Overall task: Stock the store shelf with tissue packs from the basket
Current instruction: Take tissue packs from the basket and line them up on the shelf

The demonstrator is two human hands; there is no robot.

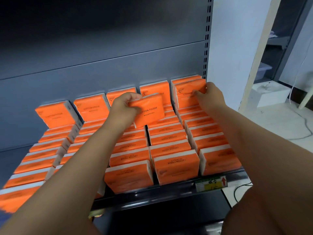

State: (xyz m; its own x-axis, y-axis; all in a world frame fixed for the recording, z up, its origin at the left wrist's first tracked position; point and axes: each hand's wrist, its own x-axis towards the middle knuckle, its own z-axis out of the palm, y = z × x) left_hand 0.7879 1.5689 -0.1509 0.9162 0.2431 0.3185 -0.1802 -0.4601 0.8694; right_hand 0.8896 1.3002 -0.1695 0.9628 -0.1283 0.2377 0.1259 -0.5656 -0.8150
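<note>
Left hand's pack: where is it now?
Head view, centre: the left hand holds the pack above the middle columns, just before the upright back row. To its right, the right hand grips the rear-right pack.

Rows of packs (171, 165) filled your shelf (152, 191)
Your left hand (124, 106) held a pack (149, 111) above them; right hand (211, 94) gripped the rear right pack (187, 94)
</note>
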